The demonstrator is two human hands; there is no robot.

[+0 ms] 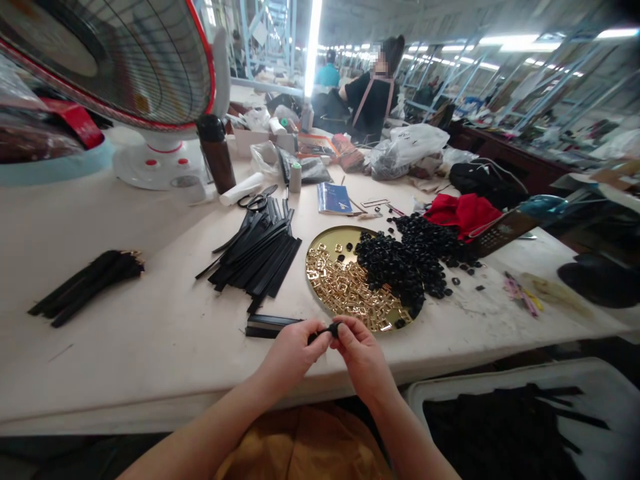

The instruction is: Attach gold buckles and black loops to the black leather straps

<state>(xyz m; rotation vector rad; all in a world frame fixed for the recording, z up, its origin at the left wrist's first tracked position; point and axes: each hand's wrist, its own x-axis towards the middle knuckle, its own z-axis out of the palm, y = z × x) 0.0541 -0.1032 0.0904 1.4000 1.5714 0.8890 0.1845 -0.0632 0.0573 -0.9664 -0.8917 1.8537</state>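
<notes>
Near the table's front edge, my left hand [300,345] is closed on a black strap [273,326], whose free end sticks out to the left. My right hand [361,348] meets it, thumb and fingers pinched on a small black piece [334,329] at the strap's other end; whether this is a separate part I cannot tell. Just beyond my hands lies a round gold tray [324,237] with many gold square buckles [345,287] and small black pieces [385,260] heaped over its right side. Loose black straps [255,257] are piled left of the tray.
A bundle of straps with gold ends [93,283] lies at left. Behind stand a fan [150,163], a brown bottle [217,157], scissors [256,200] and a blue booklet [335,199]. Red cloth [463,215] is at right; a white bin [417,393] holds black strips below. A person [375,97] is farther back.
</notes>
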